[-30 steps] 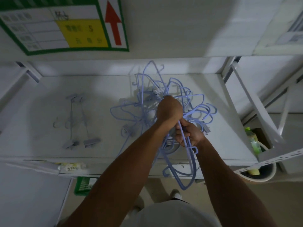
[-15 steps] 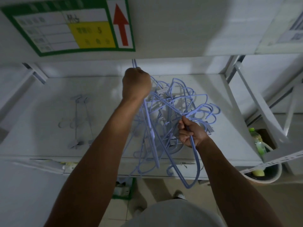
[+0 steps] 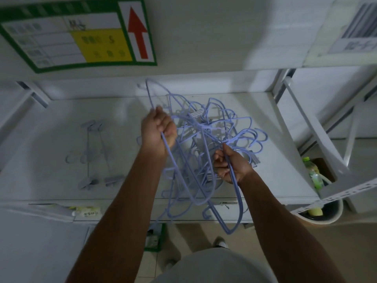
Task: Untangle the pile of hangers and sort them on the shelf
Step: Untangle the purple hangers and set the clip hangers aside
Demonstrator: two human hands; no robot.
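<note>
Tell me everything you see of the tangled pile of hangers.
The tangled pile of hangers is a knot of thin lilac hangers, plastic or coated by the look, with curved hooks and a few pale clips among them. It sits on the right half of the white shelf, partly lifted. The left hand grips one bar that pokes up toward the back; the right hand grips another whose loop hangs past the shelf's front edge.
</note>
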